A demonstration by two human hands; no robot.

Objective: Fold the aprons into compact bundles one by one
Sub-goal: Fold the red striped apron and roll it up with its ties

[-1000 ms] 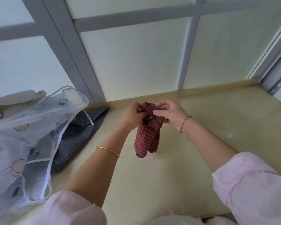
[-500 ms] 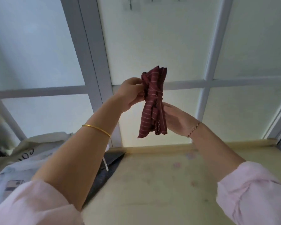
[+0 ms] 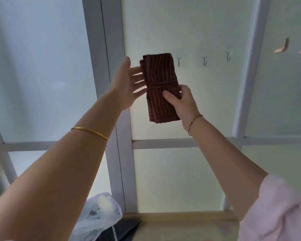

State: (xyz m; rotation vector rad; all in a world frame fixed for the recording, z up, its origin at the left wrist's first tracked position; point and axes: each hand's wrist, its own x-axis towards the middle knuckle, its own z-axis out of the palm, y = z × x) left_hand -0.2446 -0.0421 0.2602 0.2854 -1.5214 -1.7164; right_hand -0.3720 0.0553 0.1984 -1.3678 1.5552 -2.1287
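right hand (image 3: 180, 101) is gripping the tied maroon striped apron bundle (image 3: 161, 87) aloft, seemingly for inspection | left hand (image 3: 127, 84) is resting flat-fingered against its edge, steadying

Maroon apron bundle (image 3: 161, 87) carries thin pale stripes; gold bangle (image 3: 89, 133); pink sleeve (image 3: 274, 209); translucent white printed apron (image 3: 101, 216) at seven o'clock.

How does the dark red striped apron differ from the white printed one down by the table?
The red striped apron is folded into a compact bundle with a tie wrapped round its middle; the white printed apron lies loose and crumpled. The red one is held up in the air, gripped by the right hand with the left hand open beside it; the white one rests low, untouched. Both are cloth aprons.
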